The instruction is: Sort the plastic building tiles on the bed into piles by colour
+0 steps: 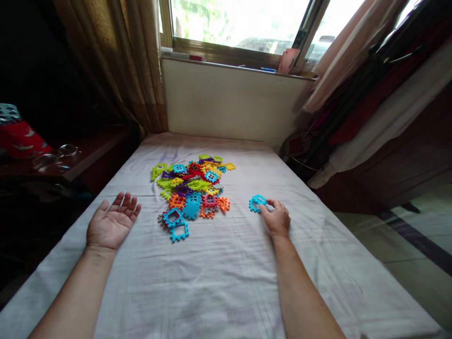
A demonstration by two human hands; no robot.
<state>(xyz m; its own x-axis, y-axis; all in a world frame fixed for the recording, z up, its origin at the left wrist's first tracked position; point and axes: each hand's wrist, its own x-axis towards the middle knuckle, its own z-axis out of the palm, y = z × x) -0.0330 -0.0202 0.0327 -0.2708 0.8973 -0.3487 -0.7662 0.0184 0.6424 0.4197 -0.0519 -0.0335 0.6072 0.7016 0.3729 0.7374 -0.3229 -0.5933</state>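
A pile of colourful toothed plastic pieces lies on the cloth-covered table. At its near edge are a blue square frame and a solid blue piece. Left of the pile, my left hand rests palm up with its fingers apart and nothing in it. My right hand, to the right of the pile, pinches a blue toothed piece between thumb and fingers, at the table surface.
Beyond the table are a low wall and a window sill with a pink cup. A dark side table on the left holds a red container and glasses. Clothes hang at the right.
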